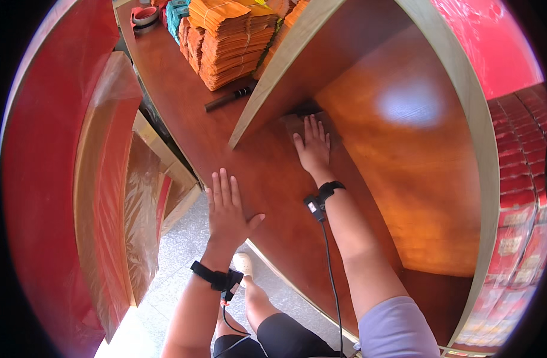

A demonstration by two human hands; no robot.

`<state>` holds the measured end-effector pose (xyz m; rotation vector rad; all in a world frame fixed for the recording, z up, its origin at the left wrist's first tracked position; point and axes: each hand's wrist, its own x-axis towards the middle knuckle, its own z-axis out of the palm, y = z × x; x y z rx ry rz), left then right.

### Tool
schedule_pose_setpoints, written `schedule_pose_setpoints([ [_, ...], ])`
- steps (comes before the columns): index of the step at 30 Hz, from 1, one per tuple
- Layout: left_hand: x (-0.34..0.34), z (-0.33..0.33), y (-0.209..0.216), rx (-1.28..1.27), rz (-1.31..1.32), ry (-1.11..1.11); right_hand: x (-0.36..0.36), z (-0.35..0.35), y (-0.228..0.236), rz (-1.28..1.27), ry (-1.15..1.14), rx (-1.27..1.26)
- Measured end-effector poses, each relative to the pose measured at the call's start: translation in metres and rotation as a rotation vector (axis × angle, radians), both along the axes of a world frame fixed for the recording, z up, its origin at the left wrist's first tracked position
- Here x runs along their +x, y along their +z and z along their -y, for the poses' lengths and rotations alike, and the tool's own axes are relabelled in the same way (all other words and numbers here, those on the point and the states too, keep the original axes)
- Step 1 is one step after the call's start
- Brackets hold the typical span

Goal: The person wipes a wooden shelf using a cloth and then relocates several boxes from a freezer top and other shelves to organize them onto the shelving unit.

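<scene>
My right hand (pixel 314 148) reaches into the shelf compartment, palm down with its fingers stretched out. Beneath its fingertips lies a dark, flat piece (pixel 293 123) that looks like a cloth; the hand covers much of it. My left hand (pixel 227 209) is over the front edge of the brown wooden surface (pixel 279 194), fingers extended and thumb apart, holding nothing. Whether its palm rests on the wood I cannot tell. A black strap with a small cabled device goes round each wrist.
An upright wooden divider (pixel 267 80) stands left of my right hand. Beyond it are a black stick-like object (pixel 228 98), stacked orange paper bundles (pixel 234 51) and a tape roll (pixel 144 18). Cardboard boxes (pixel 145 197) stand at left; red wrapped packs (pixel 515 173) fill the right side.
</scene>
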<state>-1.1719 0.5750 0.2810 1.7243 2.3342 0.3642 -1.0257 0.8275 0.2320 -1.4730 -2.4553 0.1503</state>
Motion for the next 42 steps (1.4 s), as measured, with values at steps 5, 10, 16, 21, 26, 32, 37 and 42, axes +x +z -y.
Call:
schedule_pose_setpoints([
  [5,0.005,-0.002,-0.003,0.016,-0.006,-0.006,0.018,-0.035,-0.011,-0.023,0.009,0.016],
  [10,0.01,0.001,-0.009,0.035,-0.037,-0.008,0.055,-0.016,-0.016,-0.028,0.029,0.02],
  [16,0.022,0.002,-0.01,0.032,-0.084,-0.002,0.208,0.068,-0.022,-0.023,-0.032,0.001],
  [21,0.023,0.009,-0.01,0.036,-0.086,-0.012,0.383,0.183,-0.052,0.047,-0.497,-0.064],
  [26,0.015,0.021,0.013,-0.194,-0.107,-0.016,0.493,0.282,-0.082,0.201,-1.306,-0.161],
  [32,0.002,0.025,0.024,-0.314,-0.128,-0.003,0.337,0.226,-0.079,0.175,-1.136,0.066],
  [37,0.008,0.02,0.033,-0.311,-0.097,-0.023,0.129,0.161,0.007,0.122,-0.512,-0.002],
  [42,0.007,0.021,0.036,-0.267,-0.075,-0.027,-0.014,0.111,0.025,0.042,-0.256,0.005],
])
